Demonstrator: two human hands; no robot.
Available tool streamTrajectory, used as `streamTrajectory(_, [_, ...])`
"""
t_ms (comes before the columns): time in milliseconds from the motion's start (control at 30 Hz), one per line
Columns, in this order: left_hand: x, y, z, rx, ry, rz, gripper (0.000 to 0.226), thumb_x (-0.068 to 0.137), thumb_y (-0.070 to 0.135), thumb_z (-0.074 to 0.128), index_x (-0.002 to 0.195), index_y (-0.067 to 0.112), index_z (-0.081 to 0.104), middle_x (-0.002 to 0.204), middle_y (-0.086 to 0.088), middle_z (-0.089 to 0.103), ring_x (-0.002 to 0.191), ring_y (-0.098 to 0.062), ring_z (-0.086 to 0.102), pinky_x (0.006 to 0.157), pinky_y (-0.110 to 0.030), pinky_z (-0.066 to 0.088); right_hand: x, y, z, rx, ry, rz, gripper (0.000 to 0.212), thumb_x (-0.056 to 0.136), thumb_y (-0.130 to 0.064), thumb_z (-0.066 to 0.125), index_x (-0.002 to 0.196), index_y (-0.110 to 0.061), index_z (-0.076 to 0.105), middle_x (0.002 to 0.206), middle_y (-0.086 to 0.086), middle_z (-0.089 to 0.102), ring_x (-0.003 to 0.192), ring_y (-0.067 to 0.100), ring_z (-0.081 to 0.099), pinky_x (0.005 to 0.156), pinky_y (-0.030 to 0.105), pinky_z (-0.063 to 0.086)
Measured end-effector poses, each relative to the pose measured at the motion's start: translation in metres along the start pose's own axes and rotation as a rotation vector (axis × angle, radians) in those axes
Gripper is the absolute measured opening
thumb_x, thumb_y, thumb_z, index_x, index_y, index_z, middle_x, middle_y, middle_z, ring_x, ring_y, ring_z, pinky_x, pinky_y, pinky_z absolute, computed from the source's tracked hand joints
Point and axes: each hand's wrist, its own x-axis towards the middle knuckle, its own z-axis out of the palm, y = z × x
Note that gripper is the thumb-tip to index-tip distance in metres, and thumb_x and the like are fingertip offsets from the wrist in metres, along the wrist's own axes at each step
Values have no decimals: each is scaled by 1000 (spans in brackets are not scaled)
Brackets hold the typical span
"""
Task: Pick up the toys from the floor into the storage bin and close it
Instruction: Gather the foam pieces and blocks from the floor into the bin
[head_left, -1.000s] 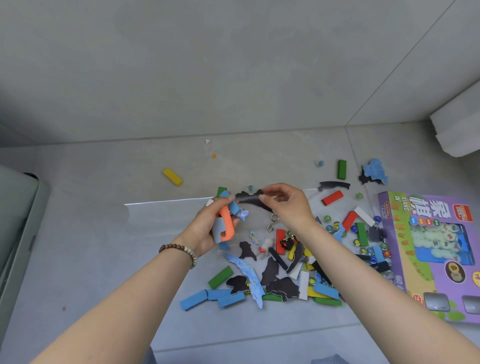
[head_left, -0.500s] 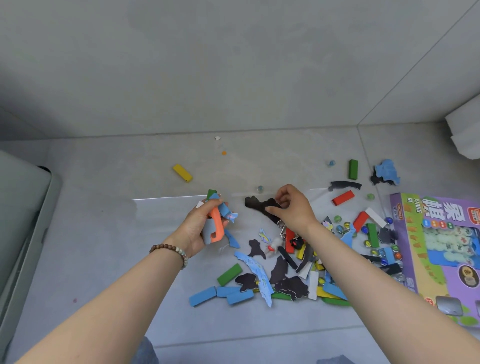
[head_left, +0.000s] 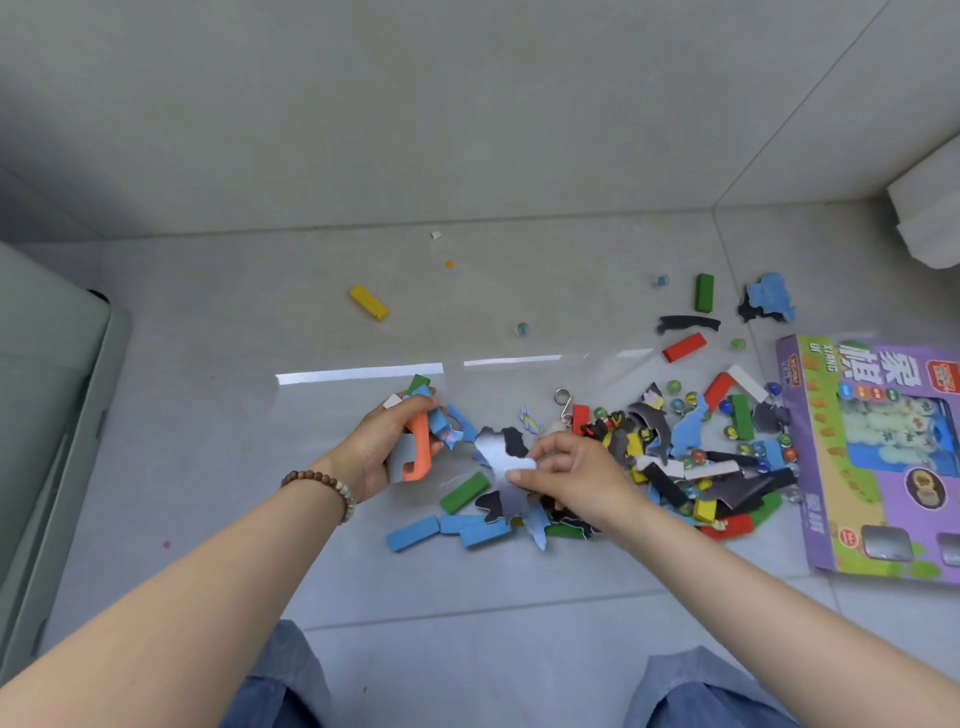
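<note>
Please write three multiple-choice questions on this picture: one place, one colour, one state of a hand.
1. On which side of the toy pile lies the purple game box? A left B right C behind
2. The lone block far left of the pile is: A yellow B red C white
3. The right hand: A lies flat on the floor B pinches a flat puzzle piece C grips a marble
Answers: 1 B, box at the person's right; 2 A, yellow faces; 3 B, thumb and fingers close on the piece.
</note>
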Motion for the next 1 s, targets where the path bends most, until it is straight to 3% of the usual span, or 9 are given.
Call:
streamTrajectory(100, [-6, -7, -9, 16, 21, -10, 25, 89, 22, 61, 113, 15, 57, 80, -5, 70, 56, -14, 68, 52, -20, 55, -1, 15, 15, -105, 36, -43, 28, 70, -13, 81, 74, -18, 54, 46, -10, 57, 48, -1, 54, 63, 16, 47])
streamTrajectory(200, [-12, -14, -19, 5, 39, 6, 22, 90, 22, 60, 110, 15, 56, 80, -4, 68, 55, -13, 69, 50, -19, 54, -2, 25, 23, -270, 103, -139, 29, 68, -21, 83, 77, -22, 56, 73, -6, 59, 68, 7, 55, 75, 28, 47])
streamTrajectory(300, [-16, -20, -29, 5, 49, 8, 20, 90, 22, 60, 108, 16, 57, 82, -3, 67, 55, -12, 68, 51, -20, 55, -8, 30, 25, -422, 170, -217, 37, 66, -30, 83, 91, -20, 58, 97, -6, 47, 89, 7, 49, 77, 25, 41])
streamTrajectory(467, [-22, -28, -39, 8, 60, -7, 14, 89, 23, 60, 102, 17, 58, 84, -5, 66, 51, -12, 66, 47, -19, 54, -19, 32, 31, -474, 214, -183, 70, 59, -45, 84, 113, -19, 49, 103, -10, 49, 102, 13, 48, 89, 31, 44])
streamTrajectory(600, [-21, -30, -41, 3, 60, -4, 24, 88, 24, 62, 110, 16, 58, 86, -3, 67, 62, -15, 67, 54, -21, 56, -16, 27, 41, -625, 223, -98, 78, 60, -47, 83, 121, -18, 43, 121, -5, 51, 114, 20, 45, 94, 33, 38])
streamTrajectory(700, [-22, -31, -39, 16, 65, -15, 28, 87, 25, 63, 112, 16, 58, 86, -3, 67, 67, -16, 65, 53, -20, 55, -12, 21, 47, -562, 204, -21, 74, 61, -45, 83, 118, -20, 42, 108, -5, 52, 114, 21, 44, 92, 34, 38])
streamTrajectory(833, [-23, -33, -36, 11, 78, -19, 25, 86, 25, 64, 110, 17, 60, 86, -4, 67, 54, -11, 67, 50, -20, 55, -9, 14, 46, -577, 162, 49, 48, 65, -48, 79, 98, -26, 53, 91, -9, 49, 112, 20, 45, 87, 33, 41])
streamTrajectory(933, [-22, -33, -35, 9, 76, -18, 20, 86, 25, 65, 104, 17, 61, 89, -4, 68, 67, -16, 67, 53, -22, 57, -8, 12, 46, -614, 151, 63, 34, 69, -48, 76, 69, -28, 49, 83, -8, 51, 108, 22, 49, 79, 30, 36])
streamTrajectory(1000, [-22, -34, -34, 1, 74, -22, 26, 85, 25, 65, 109, 16, 60, 89, -5, 68, 74, -19, 66, 56, -24, 57, -5, 14, 46, -592, 179, 59, 28, 71, -45, 76, 75, -26, 56, 85, -6, 56, 106, 20, 51, 82, 32, 38])
